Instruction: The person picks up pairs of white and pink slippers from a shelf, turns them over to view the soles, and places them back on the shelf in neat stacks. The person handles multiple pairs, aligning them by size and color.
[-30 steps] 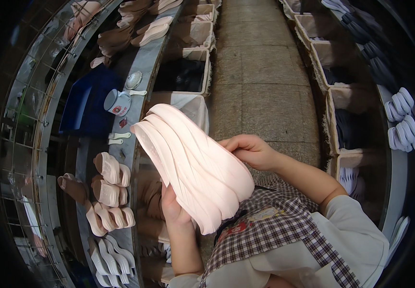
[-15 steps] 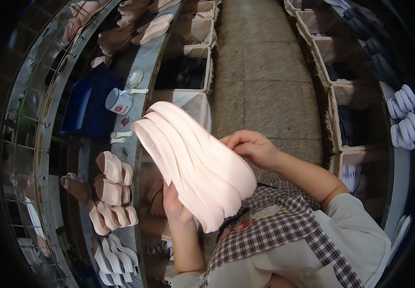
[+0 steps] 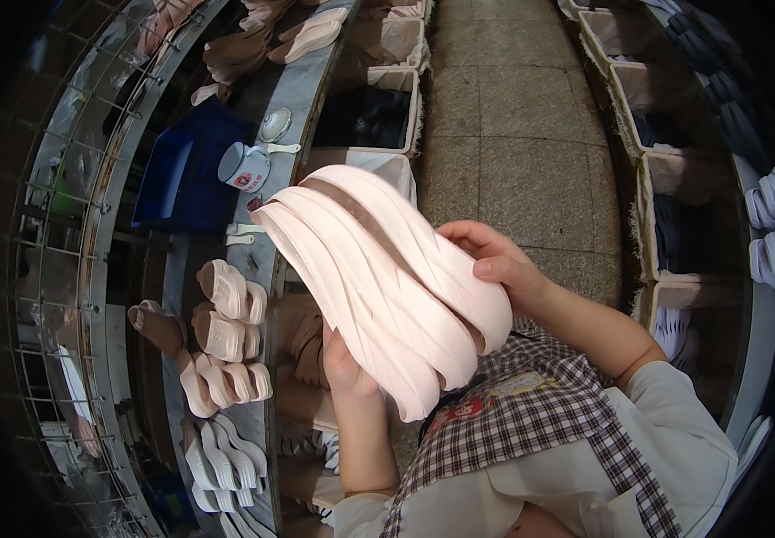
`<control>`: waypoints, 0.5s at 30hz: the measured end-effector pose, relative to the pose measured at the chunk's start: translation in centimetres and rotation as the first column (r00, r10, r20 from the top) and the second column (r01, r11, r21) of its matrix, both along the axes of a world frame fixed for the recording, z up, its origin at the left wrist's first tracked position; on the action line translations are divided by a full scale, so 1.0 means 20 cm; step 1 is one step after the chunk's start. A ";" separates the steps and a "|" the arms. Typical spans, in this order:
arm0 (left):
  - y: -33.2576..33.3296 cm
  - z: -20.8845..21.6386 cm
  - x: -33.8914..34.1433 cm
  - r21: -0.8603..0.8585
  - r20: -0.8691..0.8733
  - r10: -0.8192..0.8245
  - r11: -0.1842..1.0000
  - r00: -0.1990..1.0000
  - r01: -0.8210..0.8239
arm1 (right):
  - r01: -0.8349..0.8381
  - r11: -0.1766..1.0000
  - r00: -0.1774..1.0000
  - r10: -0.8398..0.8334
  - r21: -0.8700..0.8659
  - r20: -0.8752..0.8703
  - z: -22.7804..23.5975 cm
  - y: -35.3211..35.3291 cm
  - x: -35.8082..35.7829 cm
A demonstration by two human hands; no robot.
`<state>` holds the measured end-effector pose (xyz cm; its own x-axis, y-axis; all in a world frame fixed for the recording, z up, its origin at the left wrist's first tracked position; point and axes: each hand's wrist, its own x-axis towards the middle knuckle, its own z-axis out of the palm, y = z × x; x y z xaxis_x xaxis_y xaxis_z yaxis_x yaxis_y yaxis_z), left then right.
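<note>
Several pale pink shoe soles [image 3: 352, 278] are held on edge in a stack in front of me. My left hand [image 3: 344, 366] grips the stack from below on its left side, its fingers mostly hidden behind the soles. On the right, my right hand [image 3: 500, 262] holds the outermost sole [image 3: 437, 251] near its upper right edge, thumb in front. A dark gap runs along between this sole and the rest of the stack.
To the left, a worktop [image 3: 302, 103] bears an enamel mug [image 3: 246, 168], a lid [image 3: 275, 125], a blue bin [image 3: 172, 179], pink soles [image 3: 226, 291] and white soles [image 3: 226, 457]. Fabric-lined bins [image 3: 419, 112] line both sides of the tiled aisle [image 3: 522, 161].
A gap has opened between the outermost sole and the rest of the stack. My right hand has closed its thumb over that sole. The surroundings have shifted slightly right in view.
</note>
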<state>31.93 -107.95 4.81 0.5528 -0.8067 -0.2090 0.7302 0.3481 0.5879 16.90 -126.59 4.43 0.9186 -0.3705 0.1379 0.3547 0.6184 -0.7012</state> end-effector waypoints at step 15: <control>-0.02 0.02 -0.02 0.003 0.034 -0.032 0.999 0.999 0.032 | -0.005 0.999 0.991 0.000 0.033 0.135 -0.08 0.05 -0.01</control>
